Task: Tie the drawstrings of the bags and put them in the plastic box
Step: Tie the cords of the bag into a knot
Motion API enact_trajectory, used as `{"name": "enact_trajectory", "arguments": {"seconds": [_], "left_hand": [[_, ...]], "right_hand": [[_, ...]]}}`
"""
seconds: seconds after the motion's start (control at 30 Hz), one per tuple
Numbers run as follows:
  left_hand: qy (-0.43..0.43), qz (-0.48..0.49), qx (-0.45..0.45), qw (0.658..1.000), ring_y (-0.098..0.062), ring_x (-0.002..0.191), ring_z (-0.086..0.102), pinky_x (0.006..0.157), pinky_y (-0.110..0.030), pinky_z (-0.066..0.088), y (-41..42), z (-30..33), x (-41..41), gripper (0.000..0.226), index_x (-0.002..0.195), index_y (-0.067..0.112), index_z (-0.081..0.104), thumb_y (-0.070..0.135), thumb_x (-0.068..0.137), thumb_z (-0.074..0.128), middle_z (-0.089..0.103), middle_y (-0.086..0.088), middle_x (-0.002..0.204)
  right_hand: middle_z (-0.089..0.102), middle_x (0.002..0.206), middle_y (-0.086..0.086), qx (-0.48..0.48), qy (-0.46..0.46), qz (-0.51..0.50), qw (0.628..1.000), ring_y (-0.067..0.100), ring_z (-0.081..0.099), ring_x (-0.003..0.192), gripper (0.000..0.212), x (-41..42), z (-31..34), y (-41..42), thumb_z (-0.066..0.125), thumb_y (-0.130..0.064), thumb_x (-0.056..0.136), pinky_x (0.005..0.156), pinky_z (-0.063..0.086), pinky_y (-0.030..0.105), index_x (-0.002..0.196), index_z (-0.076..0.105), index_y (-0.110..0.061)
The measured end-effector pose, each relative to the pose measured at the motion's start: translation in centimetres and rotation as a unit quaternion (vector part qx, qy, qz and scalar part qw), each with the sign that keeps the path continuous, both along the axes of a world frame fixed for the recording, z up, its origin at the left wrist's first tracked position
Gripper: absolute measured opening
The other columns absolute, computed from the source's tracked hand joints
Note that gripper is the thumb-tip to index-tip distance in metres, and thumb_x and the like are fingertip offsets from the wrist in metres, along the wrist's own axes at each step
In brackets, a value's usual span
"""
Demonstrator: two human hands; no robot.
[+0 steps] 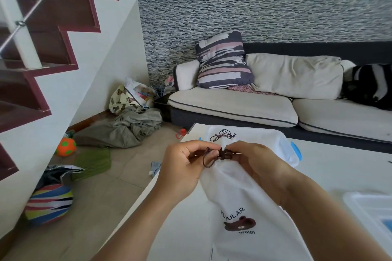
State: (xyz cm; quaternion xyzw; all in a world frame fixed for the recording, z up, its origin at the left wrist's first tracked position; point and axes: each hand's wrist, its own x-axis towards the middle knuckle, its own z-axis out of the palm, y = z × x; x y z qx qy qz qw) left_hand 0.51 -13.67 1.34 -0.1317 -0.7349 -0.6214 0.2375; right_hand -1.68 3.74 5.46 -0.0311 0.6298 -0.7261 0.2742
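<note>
Pinching brown drawstring (pixel 209 158) with left hand (pixel 182 167); gripping white bag (pixel 237 188) neck with right hand (pixel 254 165); lying along desk's (pixel 339 167) left edge.

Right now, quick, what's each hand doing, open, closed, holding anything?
Left hand: closed, pinching the dark drawstring loop.
Right hand: closed, gripping the cord at the gathered neck of the white bag.

Two hands (pixel 182 167) (pixel 254 165) show over one bench (pixel 331 167). One white bag (pixel 239 195) shows. One plastic box (pixel 275 140), two balls (pixel 66 146) (pixel 49 203).
</note>
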Motion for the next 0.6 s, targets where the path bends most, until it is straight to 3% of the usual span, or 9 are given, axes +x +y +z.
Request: {"name": "enact_trajectory", "arguments": {"seconds": [0.13, 0.27, 0.43, 0.6], "left_hand": [[0.012, -0.009, -0.015, 1.0, -0.009, 0.082, 0.073, 0.077, -0.017, 0.051, 0.1, 0.1, 0.2, 0.023, 0.09, 0.021, 0.079, -0.001, 0.087, 0.072, 0.079, 0.003, 0.088], [0.013, 0.006, -0.02, 1.0, -0.011, 0.086, 0.074, 0.079, -0.018, 0.052, -0.1, 0.0, 0.0, 0.019, 0.092, 0.019, 0.08, 0.002, 0.086, 0.074, 0.079, 0.004, 0.09], [0.016, 0.009, -0.023, 1.0, -0.009, 0.084, 0.074, 0.077, -0.016, 0.051, -0.3, 0.1, 0.1, 0.02, 0.091, 0.021, 0.08, 0.002, 0.086, 0.074, 0.079, 0.005, 0.088], [0.029, 0.024, -0.046, 0.998, -0.008, 0.085, 0.074, 0.078, -0.018, 0.052, -0.3, 0.0, 0.1, 0.024, 0.091, 0.022, 0.08, -0.001, 0.085, 0.075, 0.078, 0.008, 0.087]], "right_hand": [[0.072, 0.099, 0.019, -0.011, 0.0, 0.052, 0.999, 0.03, 0.065, 0.084, 0.031, 0.2, 0.2, 0.1, 0.055, -0.023, 0.094, 0.085, 0.05, 0.041, 0.104, 0.073, 0.001], [0.071, 0.117, 0.021, -0.02, 0.038, 0.084, 0.996, 0.032, 0.069, 0.104, 0.032, 0.0, -0.3, 0.5, 0.054, -0.022, 0.098, 0.099, 0.052, 0.044, 0.114, 0.073, 0.0], [0.07, 0.121, 0.022, -0.024, 0.069, 0.101, 0.992, 0.037, 0.065, 0.118, 0.028, -0.5, -0.6, 1.1, 0.057, -0.013, 0.097, 0.103, 0.051, 0.042, 0.117, 0.071, 0.001], [0.073, 0.11, 0.023, -0.023, 0.09, 0.049, 0.995, 0.026, 0.071, 0.096, 0.021, -0.7, -0.8, 0.9, 0.057, -0.004, 0.096, 0.091, 0.057, 0.033, 0.103, 0.077, 0.002]]}}
